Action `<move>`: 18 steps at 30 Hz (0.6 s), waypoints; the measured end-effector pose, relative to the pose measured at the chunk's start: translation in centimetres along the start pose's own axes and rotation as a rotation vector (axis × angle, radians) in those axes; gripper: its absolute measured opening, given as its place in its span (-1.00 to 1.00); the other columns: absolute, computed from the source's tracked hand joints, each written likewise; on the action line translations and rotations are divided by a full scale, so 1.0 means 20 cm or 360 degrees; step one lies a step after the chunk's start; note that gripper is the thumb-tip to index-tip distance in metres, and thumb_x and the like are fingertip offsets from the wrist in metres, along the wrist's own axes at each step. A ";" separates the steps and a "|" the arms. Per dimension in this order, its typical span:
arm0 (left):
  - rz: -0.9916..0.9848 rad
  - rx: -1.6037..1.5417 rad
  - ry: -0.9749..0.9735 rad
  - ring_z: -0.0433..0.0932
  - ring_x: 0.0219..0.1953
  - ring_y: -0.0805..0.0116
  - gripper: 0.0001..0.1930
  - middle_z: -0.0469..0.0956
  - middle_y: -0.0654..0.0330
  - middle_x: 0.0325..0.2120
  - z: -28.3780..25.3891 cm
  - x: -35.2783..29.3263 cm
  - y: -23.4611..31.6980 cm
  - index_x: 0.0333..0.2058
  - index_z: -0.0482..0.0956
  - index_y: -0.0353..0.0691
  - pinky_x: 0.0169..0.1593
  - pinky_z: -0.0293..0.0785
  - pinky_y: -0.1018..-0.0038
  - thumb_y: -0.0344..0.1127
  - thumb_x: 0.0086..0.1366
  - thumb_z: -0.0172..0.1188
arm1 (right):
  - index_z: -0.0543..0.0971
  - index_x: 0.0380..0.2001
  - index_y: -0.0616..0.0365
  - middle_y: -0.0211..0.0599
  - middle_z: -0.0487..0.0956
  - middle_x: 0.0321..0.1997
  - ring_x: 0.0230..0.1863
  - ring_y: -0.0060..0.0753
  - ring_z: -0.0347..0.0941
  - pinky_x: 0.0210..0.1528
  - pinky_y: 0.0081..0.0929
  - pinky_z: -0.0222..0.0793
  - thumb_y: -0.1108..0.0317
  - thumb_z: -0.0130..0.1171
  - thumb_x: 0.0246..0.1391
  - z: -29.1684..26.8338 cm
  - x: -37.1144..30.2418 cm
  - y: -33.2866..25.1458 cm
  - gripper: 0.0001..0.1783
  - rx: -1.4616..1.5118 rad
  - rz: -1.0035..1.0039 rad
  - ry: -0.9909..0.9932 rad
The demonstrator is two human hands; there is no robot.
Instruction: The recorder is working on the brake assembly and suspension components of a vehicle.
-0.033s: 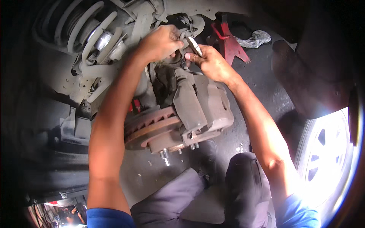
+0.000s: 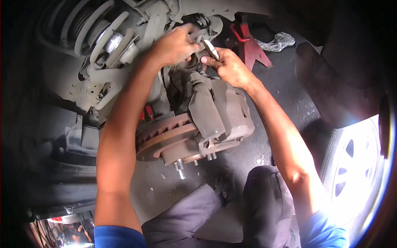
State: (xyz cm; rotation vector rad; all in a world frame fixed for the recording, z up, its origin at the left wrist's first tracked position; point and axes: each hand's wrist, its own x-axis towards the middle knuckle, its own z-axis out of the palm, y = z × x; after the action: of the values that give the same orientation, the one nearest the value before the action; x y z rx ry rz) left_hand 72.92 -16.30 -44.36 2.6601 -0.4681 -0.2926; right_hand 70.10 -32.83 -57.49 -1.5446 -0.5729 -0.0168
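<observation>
Both my hands work close together behind the brake caliper. My left hand is closed, its fingertips bent in at the suspension parts; whatever they hold is hidden. My right hand grips a narrow silver-white tool with a dark edge, thumb on one side and fingers on the other. The tool's far end points toward my left fingertips; its kind does not show. Below the hands, the caliper straddles a rusty brake disc, whose hub has bare wheel studs.
A coil spring stands at the upper left. To the right of my hands is a red jack stand, with crumpled clear plastic beside it. A wheel is at the right edge. My knees are below the disc.
</observation>
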 end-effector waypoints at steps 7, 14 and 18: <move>0.0151 0.0616 -0.0174 0.63 0.05 -0.07 -0.65 0.68 -0.12 -0.08 0.03 -0.01 0.01 0.09 0.61 -0.28 0.14 0.49 0.20 -0.31 0.37 0.24 | 0.59 0.11 0.22 0.18 0.66 -0.22 -0.16 0.19 0.61 -0.05 -0.15 0.46 0.22 0.21 0.32 -0.05 -0.02 -0.01 -0.60 -0.0430 0.0082 -0.0012; 0.0192 0.0972 -0.0156 0.64 0.00 -0.11 -0.71 0.69 -0.10 -0.15 -0.01 -0.08 0.02 -0.01 0.71 -0.06 0.11 0.54 0.12 -0.22 0.30 0.33 | 0.62 -0.08 0.31 -0.27 0.54 -0.43 -0.33 -0.44 0.35 -0.17 -0.32 0.37 0.08 0.24 0.33 -0.01 -0.02 -0.12 -0.57 -0.0332 0.0134 0.0080; 0.0126 0.1103 -0.0159 0.64 0.00 -0.12 -0.73 0.68 -0.14 -0.14 -0.01 -0.10 0.02 -0.15 0.74 -0.22 0.08 0.57 0.10 -0.16 0.32 0.34 | 0.62 -0.14 0.31 -0.33 0.48 -0.46 -0.36 -0.43 0.32 -0.23 -0.33 0.34 0.13 0.30 0.27 0.00 -0.06 -0.13 -0.61 -0.0210 0.0352 0.0263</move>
State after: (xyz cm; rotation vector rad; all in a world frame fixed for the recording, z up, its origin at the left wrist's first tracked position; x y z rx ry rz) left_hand 71.06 -15.89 -43.66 3.2909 -0.8285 -0.2755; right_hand 68.12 -33.47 -55.54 -1.7095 -0.2730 -0.0134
